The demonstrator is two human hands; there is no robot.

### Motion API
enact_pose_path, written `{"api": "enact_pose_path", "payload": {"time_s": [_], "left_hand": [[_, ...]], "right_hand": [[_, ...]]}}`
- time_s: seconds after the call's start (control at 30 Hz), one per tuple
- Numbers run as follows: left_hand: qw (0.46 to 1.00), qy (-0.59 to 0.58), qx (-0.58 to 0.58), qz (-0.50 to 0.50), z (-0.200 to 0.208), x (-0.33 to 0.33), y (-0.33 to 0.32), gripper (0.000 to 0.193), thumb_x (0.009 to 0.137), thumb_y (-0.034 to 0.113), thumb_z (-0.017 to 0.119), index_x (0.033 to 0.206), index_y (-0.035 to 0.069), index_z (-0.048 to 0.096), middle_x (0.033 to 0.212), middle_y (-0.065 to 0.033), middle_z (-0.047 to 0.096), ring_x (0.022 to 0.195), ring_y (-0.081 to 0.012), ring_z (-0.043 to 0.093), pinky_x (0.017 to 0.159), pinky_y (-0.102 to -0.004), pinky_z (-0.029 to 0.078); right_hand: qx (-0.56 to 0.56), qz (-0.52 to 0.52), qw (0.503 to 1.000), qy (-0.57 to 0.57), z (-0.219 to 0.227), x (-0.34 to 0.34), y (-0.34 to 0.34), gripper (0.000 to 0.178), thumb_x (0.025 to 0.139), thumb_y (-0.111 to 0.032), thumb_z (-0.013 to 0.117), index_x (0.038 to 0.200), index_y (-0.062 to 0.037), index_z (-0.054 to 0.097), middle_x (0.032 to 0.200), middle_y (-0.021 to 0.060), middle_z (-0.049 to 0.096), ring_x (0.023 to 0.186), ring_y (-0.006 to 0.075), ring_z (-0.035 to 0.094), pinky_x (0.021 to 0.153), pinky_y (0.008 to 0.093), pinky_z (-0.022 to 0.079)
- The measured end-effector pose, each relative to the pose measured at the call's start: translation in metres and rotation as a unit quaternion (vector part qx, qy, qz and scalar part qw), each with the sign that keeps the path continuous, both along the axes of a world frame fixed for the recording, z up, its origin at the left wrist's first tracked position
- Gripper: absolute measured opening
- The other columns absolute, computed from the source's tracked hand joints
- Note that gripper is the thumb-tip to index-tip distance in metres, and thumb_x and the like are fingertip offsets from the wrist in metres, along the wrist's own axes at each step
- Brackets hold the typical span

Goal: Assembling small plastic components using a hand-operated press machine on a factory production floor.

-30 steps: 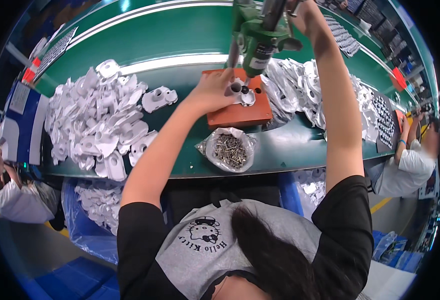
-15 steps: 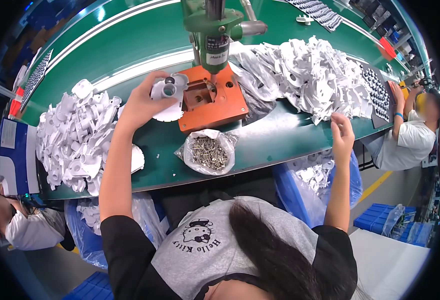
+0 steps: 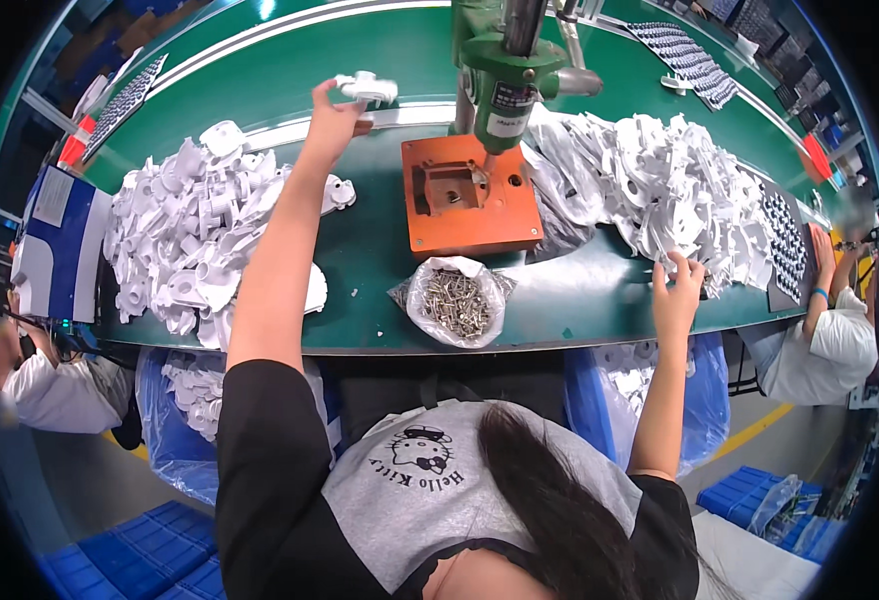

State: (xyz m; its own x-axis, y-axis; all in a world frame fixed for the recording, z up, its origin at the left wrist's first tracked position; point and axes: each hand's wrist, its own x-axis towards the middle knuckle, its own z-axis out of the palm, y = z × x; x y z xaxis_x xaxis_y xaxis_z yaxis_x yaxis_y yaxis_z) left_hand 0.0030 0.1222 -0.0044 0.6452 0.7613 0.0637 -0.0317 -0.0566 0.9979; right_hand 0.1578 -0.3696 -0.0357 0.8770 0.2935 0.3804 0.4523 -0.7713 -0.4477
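Note:
My left hand (image 3: 334,128) is stretched out toward the far side of the bench, over the pale rail. Its fingers grip the near edge of a white moulded plastic part (image 3: 368,88), slightly blurred. The green press (image 3: 505,75) stands over an orange fixture block (image 3: 470,232), whose recess holds no white part. My right hand (image 3: 677,290) is at the near edge of the right pile of white plastic parts (image 3: 665,185), its fingers apart and slightly bent. Nothing shows in it. In front of the fixture sits a clear bag of small metal screws or pins (image 3: 457,303).
Another pile of white parts (image 3: 195,230) lies at the left, beside a blue and white box (image 3: 65,240). Lined bins (image 3: 600,385) stand below the bench edge. Co-workers sit at both sides. A green belt (image 3: 410,60) runs behind the pale rail.
My left hand has carried the white part from beside the fixture away to the far rail. My right hand remains near the right pile, its fingers spread more. The view has shifted.

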Motion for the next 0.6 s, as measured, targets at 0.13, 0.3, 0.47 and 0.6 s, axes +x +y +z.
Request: {"api": "enact_pose_path", "payload": {"time_s": [0.13,0.3,0.47,0.6], "left_hand": [[0.915,0.292,0.276,-0.029,-0.025,-0.035,0.015,0.066,0.079,0.018,0.061,0.135,0.004,0.028,0.11,-0.0203,0.057,0.094,-0.0329,0.062,0.078,-0.0376,0.052],[0.724,0.531,0.387,-0.211,0.01,-0.07,-0.029,0.049,0.072,0.017,0.066,0.116,0.006,0.047,0.107,-0.0249,0.057,0.099,-0.0429,0.057,0.087,-0.0446,0.047],[0.701,0.453,0.537,-0.125,-0.032,-0.08,-0.016,0.04,0.072,0.014,0.067,0.106,0.005,0.048,0.098,-0.0214,0.057,0.092,-0.0424,0.058,0.083,-0.044,0.049],[0.771,0.32,0.548,-0.058,-0.026,-0.084,-0.019,0.033,0.074,0.013,0.065,0.104,0.004,0.052,0.098,-0.0208,0.058,0.088,-0.0381,0.059,0.078,-0.0421,0.049]], "right_hand": [[0.056,-0.045,0.997,0.025,0.004,0.004,-0.003,0.02,0.083,-0.016,0.064,0.096,-0.001,0.059,0.098,0.0117,0.052,0.079,0.0234,0.055,0.073,0.0356,0.046],[0.021,-0.04,0.994,-0.095,0.001,0.02,-0.03,0.024,0.079,-0.017,0.069,0.081,0.0005,0.052,0.082,0.013,0.054,0.081,0.0321,0.052,0.075,0.0408,0.041],[0.025,-0.056,0.996,-0.059,0.011,0.019,-0.029,0.028,0.077,-0.017,0.07,0.08,0.0011,0.05,0.081,0.0137,0.053,0.079,0.0315,0.051,0.074,0.0394,0.041],[0.017,-0.069,0.996,-0.062,0.019,0.026,-0.037,0.026,0.079,-0.016,0.067,0.087,0.0021,0.05,0.079,0.0145,0.055,0.072,0.0311,0.052,0.069,0.0383,0.043]]}}
